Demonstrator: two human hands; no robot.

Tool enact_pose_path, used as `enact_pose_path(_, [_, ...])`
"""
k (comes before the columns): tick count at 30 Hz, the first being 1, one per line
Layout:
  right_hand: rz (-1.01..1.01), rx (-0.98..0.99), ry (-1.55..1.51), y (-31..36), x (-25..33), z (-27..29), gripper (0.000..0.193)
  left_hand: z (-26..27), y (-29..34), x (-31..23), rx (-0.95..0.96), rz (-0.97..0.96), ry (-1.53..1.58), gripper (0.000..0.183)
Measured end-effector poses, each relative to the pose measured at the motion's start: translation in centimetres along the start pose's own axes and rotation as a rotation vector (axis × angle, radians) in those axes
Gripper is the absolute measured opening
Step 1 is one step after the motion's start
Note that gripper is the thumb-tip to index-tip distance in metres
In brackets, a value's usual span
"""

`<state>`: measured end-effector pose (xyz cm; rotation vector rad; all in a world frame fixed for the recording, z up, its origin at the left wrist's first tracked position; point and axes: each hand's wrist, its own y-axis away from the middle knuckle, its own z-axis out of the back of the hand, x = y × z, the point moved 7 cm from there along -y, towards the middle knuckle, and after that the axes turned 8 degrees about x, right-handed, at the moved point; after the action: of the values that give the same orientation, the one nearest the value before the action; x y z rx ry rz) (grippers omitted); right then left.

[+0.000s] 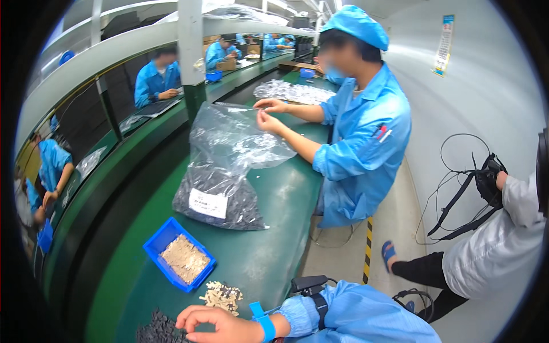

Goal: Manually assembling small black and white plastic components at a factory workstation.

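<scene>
Black pieces [155,328] lie beside our right hand [223,326], bottom left. We can't tell if its fingers [193,312] meet; pinching lightly seems best.

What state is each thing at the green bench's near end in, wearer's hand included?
Rectangular blue plastic bin: upright, open on top, holding small tan pieces.
Clear plastic bag: dark pieces in lower part, upper film wrinkled, mouth unclear.
Small cream pieces: loose pile.
Small black pieces: loose pile.
Wearer's bare right hand: by black pile, fingers curled, grip unclear.
</scene>
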<state>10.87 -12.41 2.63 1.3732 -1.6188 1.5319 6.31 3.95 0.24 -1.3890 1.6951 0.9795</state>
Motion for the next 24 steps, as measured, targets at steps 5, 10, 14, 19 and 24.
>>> enact_pose_path(5, [-0.227,0.035,-0.272,1.1,-2.6,-0.4,0.006,-0.3,0.2,0.4,-0.012,-0.002,-0.077,0.031])
enact_pose_path(10, [-0.281,0.045,-0.355,1.9,-2.8,-0.9,0.005,-0.1,0.3,1.0,-0.032,0.004,-0.046,0.031])
enact_pose_path(14, [-0.217,0.097,-0.483,2.7,-4.4,-1.2,0.007,-0.4,1.8,0.6,-0.141,0.012,-0.066,0.029])
enact_pose_path(19, [-0.285,0.034,-0.316,3.2,-0.4,0.8,0.006,-3.0,0.3,2.0,0.19,-0.053,-0.08,0.029])
enact_pose_path(24, [-0.287,0.157,-0.388,2.7,-2.3,0.6,0.007,-2.7,-0.2,2.0,0.012,-0.061,-0.159,0.026])
